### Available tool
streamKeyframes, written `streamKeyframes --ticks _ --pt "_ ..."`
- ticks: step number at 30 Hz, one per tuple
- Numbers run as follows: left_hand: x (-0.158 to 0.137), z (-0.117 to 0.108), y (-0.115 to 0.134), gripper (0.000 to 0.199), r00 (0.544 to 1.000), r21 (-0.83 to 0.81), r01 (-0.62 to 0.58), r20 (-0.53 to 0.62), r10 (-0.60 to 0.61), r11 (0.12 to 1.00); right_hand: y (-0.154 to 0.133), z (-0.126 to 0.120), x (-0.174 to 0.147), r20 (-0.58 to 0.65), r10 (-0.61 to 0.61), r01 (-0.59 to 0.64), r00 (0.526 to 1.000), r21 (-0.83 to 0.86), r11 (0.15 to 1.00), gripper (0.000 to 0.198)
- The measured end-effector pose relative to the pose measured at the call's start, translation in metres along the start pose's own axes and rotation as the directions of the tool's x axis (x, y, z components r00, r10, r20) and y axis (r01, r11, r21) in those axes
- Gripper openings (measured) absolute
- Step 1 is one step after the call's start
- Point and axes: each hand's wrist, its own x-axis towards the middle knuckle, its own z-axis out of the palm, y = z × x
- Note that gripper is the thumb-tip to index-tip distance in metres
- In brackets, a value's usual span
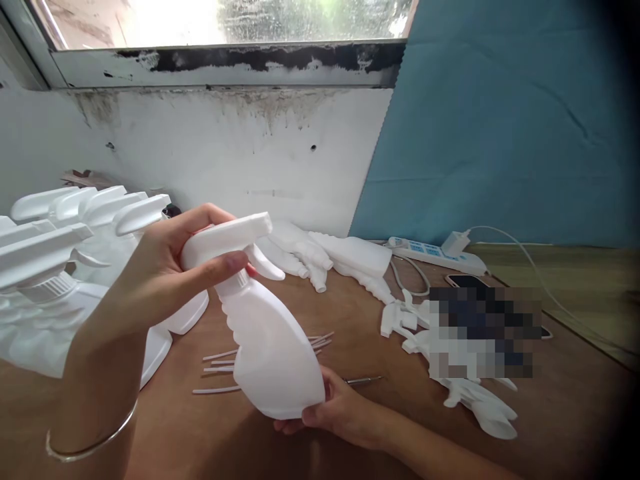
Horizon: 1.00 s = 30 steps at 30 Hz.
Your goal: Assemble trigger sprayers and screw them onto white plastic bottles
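Over the thin tubes (pixel 217 391): white bottle (pixel 280 353), tilted. Left hand (pixel 170 263) grip closed round its spray head (pixel 227 240); right hand (pixel 345 408) grip curled about its base. Risks, judged: a crooked twist could seat the head askew; a light right grip could let the base slip onto the tubes. Standing bottles (pixel 37 327) left of tubes: wide left swing could topple them.

Two hands (pixel 165 267) (pixel 350 412) (one held bottle (pixel 277 350))

My bottle (pixel 277 347), white with a rippled edge, tilts, its base in my right hand (pixel 345 410); its white sprayer (pixel 225 240) sits on the neck, in my left hand (pixel 170 273).
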Motion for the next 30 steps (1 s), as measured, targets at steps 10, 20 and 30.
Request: streamKeyframes --ticks 10,20,30 --pt "0.001 0.013 0.006 0.006 0.99 0.086 0.056 -0.131 -0.044 0.995 -0.003 0.009 -0.002 -0.094 -0.049 0.036 0.994 -0.133 0.99 0.049" --pt "0.002 0.013 0.003 0.007 0.994 0.092 0.066 -0.091 -0.058 0.994 -0.004 0.009 0.0 -0.122 -0.018 0.003 0.992 -0.129 0.992 0.054" --pt "-0.008 -0.028 -0.009 0.028 0.997 0.248 0.035 -0.079 -0.016 0.968 -0.002 0.003 0.002 -0.069 -0.008 0.003 0.998 -0.072 0.997 0.062"
